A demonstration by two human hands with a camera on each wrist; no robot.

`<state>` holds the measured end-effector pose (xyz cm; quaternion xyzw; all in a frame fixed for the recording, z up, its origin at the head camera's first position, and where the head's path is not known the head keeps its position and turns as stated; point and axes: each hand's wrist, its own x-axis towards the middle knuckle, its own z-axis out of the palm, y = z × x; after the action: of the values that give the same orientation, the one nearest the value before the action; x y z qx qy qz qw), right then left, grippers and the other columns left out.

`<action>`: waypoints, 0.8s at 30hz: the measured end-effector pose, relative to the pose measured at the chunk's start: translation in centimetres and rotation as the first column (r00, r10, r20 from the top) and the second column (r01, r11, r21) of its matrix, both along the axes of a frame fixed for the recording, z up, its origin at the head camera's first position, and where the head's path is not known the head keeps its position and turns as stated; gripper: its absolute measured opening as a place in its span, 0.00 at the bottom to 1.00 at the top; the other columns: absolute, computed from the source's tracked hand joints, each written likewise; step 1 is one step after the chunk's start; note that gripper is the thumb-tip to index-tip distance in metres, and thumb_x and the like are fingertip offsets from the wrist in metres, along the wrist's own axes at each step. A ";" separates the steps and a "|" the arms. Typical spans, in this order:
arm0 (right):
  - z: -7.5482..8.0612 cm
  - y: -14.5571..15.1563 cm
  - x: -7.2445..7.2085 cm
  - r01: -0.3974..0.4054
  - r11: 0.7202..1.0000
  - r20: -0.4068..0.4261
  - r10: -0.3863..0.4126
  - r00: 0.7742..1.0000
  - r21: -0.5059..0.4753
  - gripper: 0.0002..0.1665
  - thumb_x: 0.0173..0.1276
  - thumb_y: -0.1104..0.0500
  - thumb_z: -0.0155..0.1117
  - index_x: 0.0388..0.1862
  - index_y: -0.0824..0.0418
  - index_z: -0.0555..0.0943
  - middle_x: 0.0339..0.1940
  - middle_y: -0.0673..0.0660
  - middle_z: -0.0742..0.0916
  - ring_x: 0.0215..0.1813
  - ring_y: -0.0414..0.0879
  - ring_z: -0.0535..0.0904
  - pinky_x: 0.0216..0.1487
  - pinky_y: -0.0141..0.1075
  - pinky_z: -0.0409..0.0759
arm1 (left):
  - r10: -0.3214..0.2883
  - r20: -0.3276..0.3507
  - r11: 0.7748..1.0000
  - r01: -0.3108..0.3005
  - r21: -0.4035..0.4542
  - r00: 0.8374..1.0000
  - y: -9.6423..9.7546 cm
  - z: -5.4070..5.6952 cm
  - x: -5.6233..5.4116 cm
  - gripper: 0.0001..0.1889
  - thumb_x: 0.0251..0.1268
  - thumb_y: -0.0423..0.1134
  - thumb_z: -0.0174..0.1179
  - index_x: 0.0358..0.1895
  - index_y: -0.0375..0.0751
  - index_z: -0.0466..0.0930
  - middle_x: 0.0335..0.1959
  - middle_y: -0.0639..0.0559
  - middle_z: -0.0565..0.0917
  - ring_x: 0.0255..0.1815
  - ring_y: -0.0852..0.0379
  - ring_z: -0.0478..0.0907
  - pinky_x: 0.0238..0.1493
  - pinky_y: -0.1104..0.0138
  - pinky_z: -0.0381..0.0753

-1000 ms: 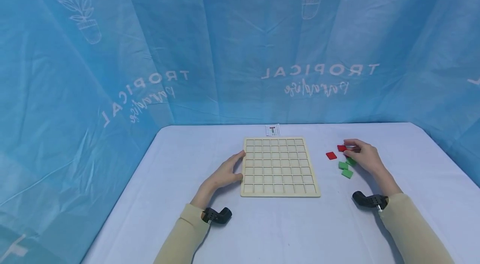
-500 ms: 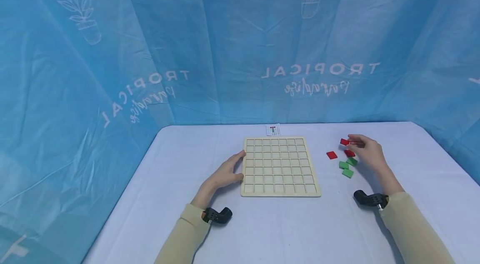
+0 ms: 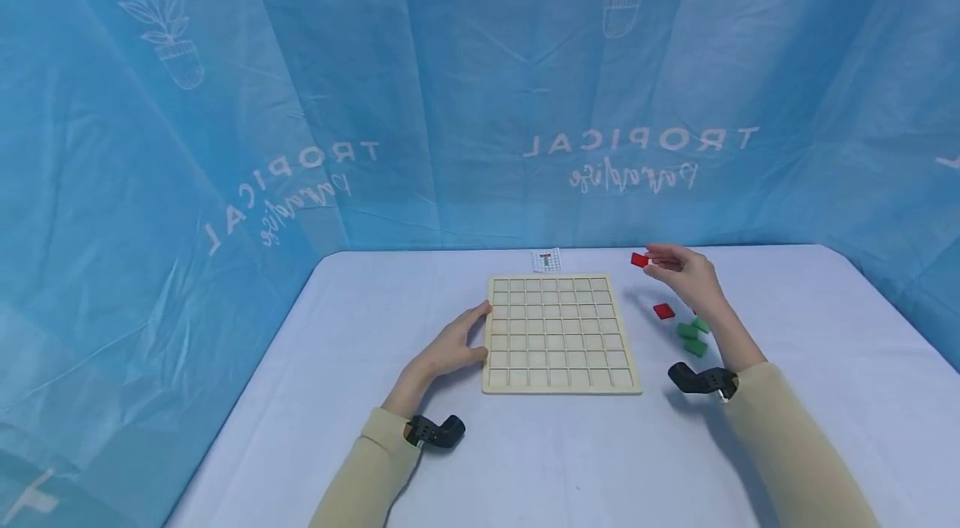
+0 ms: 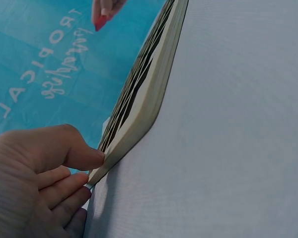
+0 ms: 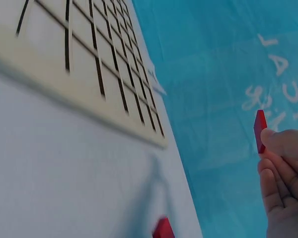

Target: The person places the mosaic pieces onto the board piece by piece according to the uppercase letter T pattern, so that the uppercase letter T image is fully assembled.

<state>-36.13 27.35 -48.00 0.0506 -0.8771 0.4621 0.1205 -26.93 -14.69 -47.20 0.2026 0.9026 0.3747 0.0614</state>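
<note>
Between thumb and fingertips my right hand (image 3: 686, 271) pinches a small red square tile (image 3: 640, 260), held above the table right of the board; the right wrist view shows this tile (image 5: 260, 131) from its edge. A pale wooden grid board (image 3: 558, 334) with square cells lies on the table. My left hand (image 3: 450, 347) rests beside the board's left edge, thumb and fingertips touching it, spread apart. In the left wrist view the thumb (image 4: 84, 153) meets the board's side (image 4: 149, 106). Another red tile (image 3: 663, 311) and several green tiles (image 3: 687, 331) lie under and beside the right forearm.
A small printed card (image 3: 546, 260) with a grid and a T-shaped figure lies behind the board. The table (image 3: 570, 461) has a white cloth. A blue curtain (image 3: 480, 95) hangs behind it and along the left side. Each wrist wears a black camera mount (image 3: 701, 379).
My right hand has lifted a red tile from the loose tiles and carried it left and farther back, above the table. The left hand stays at the board's edge.
</note>
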 end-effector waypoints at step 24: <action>3.8 -14.8 2.6 -0.301 0.944 0.031 0.308 0.951 -0.135 0.25 0.62 0.61 0.66 0.58 0.65 0.77 0.51 0.60 0.83 0.50 0.52 0.79 0.50 0.42 0.80 | -0.023 -0.002 0.999 0.023 0.027 1.000 -0.1 0.0 0.2 0.43 0.50 0.29 0.60 0.73 0.33 0.50 0.73 0.43 0.56 0.73 0.48 0.49 0.72 0.56 0.50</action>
<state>-33.57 12.58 -44.24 0.1654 -0.8299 0.5320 0.0279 -26.77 -14.79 -47.25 0.2139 0.8952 0.3861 0.0623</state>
